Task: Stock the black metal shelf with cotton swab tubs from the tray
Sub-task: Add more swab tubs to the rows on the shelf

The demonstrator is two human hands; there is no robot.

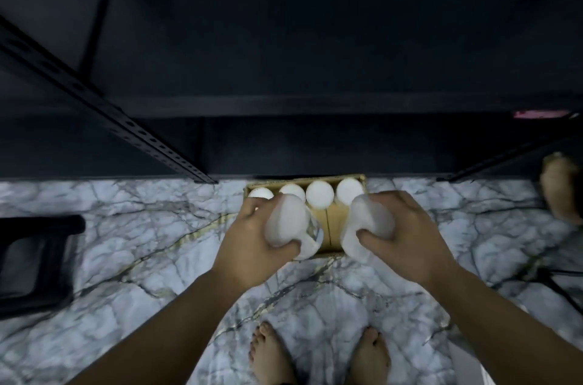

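Observation:
A tan tray (334, 227) lies on the marble floor at the foot of the black metal shelf (315, 104). Several white-lidded cotton swab tubs (319, 193) stand in a row along the tray's far side. My left hand (249, 246) grips one tub (288, 223) by its lid, above the tray's left part. My right hand (407, 236) grips another tub (369, 220) above the tray's right part. Both held tubs are blurred. The shelf boards in view are dark and bare.
A black stool (34, 261) stands on the floor at the left. A perforated black upright (104, 113) of the shelf slants down to the floor left of the tray. My bare feet (318, 353) stand below the tray. Another person's foot (560, 189) shows at the right edge.

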